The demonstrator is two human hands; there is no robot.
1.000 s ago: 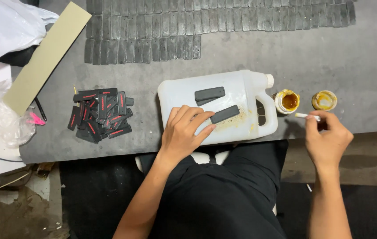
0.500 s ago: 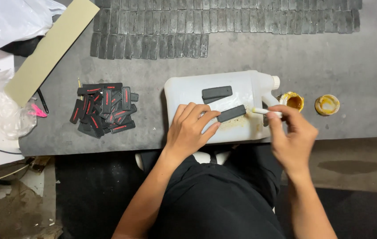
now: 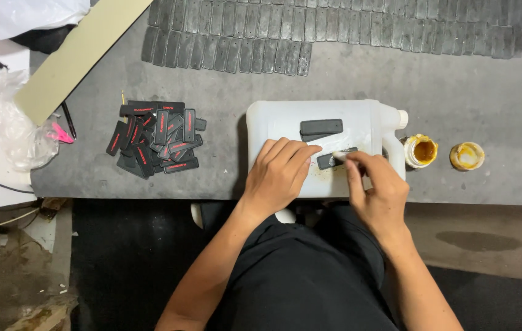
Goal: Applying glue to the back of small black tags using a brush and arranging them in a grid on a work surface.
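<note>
Careful, left fingers [image 3: 298,156] pin the dark strip [image 3: 328,160] flat while right fingers [image 3: 354,167] pinch the white applicator [image 3: 339,157], so glue could smear onto the pinning fingertips.

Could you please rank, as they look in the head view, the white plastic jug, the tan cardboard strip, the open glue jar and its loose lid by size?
1. white plastic jug, though hands cover part of it
2. tan cardboard strip, partly cut off by the frame, so unsure against the jug
3. open glue jar and loose lid: look alike
</note>
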